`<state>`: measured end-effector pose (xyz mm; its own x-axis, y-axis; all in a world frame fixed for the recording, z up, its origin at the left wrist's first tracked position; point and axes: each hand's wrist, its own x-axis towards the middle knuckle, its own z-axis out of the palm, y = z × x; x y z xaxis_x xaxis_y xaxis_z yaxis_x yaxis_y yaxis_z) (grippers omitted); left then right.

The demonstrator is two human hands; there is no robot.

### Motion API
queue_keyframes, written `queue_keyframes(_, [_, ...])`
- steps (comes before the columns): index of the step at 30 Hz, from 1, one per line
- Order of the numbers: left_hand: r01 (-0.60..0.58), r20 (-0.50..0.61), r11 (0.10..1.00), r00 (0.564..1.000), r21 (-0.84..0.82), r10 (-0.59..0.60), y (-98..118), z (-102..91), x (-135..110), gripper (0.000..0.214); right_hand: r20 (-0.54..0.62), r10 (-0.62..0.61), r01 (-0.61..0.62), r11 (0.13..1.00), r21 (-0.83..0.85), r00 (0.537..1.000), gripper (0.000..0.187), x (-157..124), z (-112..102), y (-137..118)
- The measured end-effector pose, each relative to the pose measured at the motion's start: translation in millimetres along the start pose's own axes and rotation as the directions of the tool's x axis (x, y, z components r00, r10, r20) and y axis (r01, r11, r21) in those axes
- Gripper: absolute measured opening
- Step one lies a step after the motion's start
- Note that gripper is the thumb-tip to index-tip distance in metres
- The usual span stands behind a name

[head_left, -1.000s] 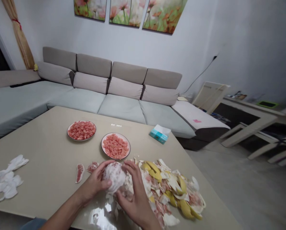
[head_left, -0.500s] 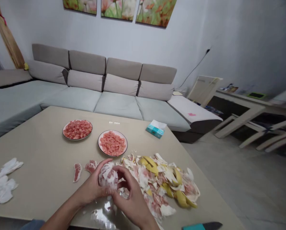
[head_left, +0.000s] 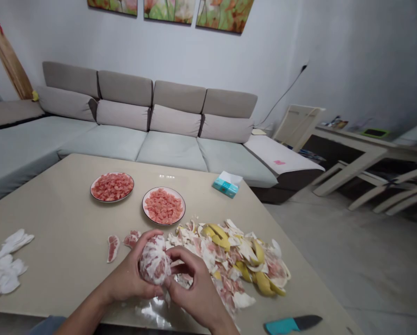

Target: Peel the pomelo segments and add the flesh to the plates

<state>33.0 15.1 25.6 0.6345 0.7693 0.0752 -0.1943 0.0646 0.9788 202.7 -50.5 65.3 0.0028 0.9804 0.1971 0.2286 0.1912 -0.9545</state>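
My left hand (head_left: 127,274) cups a peeled pomelo (head_left: 154,263) from the left, its fingers wrapped over the top. My right hand (head_left: 195,284) presses against the fruit's lower right side, fingers curled. Pink flesh shows through white pith on the fruit. Beyond my left hand lie two loose pink pomelo segments (head_left: 113,248) on the table. A large heap of yellow rind and white pith (head_left: 229,260) sits right next to my right hand.
Two plates of pink pulp (head_left: 112,201) (head_left: 164,224) stand on the beige table (head_left: 55,204), with a tissue pack (head_left: 225,184) beyond them. Crumpled white pith (head_left: 6,265) lies at the left, and a teal-handled knife (head_left: 292,324) at the front right. A grey sofa (head_left: 170,149) stands behind.
The fruit has turned in my hands and shows more pink flesh, with less white pith over it. My view has shifted, bringing the teal-handled knife fully into sight.
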Motion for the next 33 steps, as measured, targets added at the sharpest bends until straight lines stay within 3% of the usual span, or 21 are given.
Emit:
queue_keyframes(7, [-0.001, 0.065, 0.991, 0.998, 0.137, -0.007, 5, -2.2, -2, 0.095, -0.028, -0.065, 0.061, 0.990, -0.130, 0.998, 0.041, -4, 4, 0])
queue_keyframes(12, [0.018, 0.059, 0.972, 0.998, 0.233, -0.033, 10, -1.7, -2, 0.094, -0.089, -0.090, 0.079, 0.990, -0.119, 0.992, 0.035, -1, 12, -2])
queue_keyframes(19, [0.007, 0.040, 0.950, 0.999, 0.312, -0.020, 11, -4.1, -3, 0.093, -0.154, -0.073, 0.064, 0.996, -0.065, 0.985, 0.028, 0, 24, 6])
queue_keyframes(22, [-0.017, 0.059, 0.919, 0.998, 0.394, -0.007, 8, -4.2, -4, 0.097, -0.197, -0.040, 0.025, 0.997, -0.073, 0.980, 0.009, 2, 23, 11])
queue_keyframes(25, [-0.056, 0.078, 0.884, 0.997, 0.464, 0.022, 6, -5.0, -5, 0.100, -0.171, -0.010, -0.004, 0.997, -0.077, 0.985, 0.018, 4, 16, 10])
queue_keyframes(29, [0.001, 0.041, 0.945, 0.999, 0.327, -0.015, 8, -7.4, -4, 0.101, -0.027, 0.026, -0.025, 0.999, 0.022, 0.999, 0.007, 2, 8, 2])
queue_keyframes(33, [0.067, 0.005, 0.977, 0.998, 0.200, -0.070, 12, -7.4, -3, 0.097, 0.010, 0.026, -0.026, 0.997, 0.079, 1.000, 0.025, -1, 12, -2])
